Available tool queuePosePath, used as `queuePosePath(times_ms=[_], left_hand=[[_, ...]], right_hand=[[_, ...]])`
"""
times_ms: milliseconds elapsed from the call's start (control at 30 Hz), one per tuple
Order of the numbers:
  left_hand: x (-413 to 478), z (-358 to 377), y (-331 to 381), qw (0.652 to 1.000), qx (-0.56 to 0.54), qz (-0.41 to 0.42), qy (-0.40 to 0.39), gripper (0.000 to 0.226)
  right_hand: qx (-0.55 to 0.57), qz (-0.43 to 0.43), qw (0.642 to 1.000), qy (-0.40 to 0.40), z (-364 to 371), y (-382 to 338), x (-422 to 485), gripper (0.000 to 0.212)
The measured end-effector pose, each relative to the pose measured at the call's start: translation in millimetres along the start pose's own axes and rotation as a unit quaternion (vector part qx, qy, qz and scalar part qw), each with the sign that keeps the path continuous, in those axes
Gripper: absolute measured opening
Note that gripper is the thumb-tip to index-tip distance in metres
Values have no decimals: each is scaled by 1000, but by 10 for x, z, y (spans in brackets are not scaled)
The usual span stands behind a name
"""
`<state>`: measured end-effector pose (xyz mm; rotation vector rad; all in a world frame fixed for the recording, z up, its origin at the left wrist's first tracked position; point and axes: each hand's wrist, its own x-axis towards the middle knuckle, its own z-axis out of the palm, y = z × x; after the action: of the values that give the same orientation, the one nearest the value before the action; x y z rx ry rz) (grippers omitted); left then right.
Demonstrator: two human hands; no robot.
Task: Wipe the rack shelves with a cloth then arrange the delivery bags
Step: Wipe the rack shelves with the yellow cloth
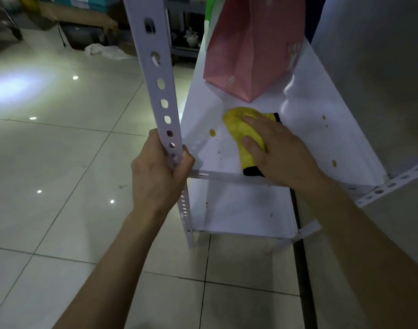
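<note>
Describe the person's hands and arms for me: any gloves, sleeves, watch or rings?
Both arms are bare as far as the picture shows them; no sleeve edge comes into view. The left hand and right hand wear no gloves. No watch, bracelet or ring is visible on either wrist or on the fingers that show. Fingernails look short and unpainted.

Cloth (241, 129) on shelf (322, 143), before bag (248, 48)

Dim, floor (60, 138) glare, soft blur, edge distortion

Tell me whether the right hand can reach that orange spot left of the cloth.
Probably yes: the right hand presses the yellow cloth beside the orange spot, with bare shelf between.
</note>
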<state>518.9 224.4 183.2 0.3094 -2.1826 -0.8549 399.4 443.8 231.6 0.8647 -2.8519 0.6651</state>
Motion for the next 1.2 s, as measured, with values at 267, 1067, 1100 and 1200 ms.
queuePosePath(times_ms=[267,1067,1100,1200], left_hand=[[76,90,-117,997,13,51,52,21],[920,-183,435,975,36,160,148,70],[929,-163,422,974,34,163,155,73],[954,-145,428,972,44,167,163,77]], right_hand=[[12,8,1000,-9,9,112,75,54],[0,-13,1000,-14,205,-82,457,55],[3,-21,1000,-12,257,-174,557,54],[1,-47,999,-17,383,-444,764,51]])
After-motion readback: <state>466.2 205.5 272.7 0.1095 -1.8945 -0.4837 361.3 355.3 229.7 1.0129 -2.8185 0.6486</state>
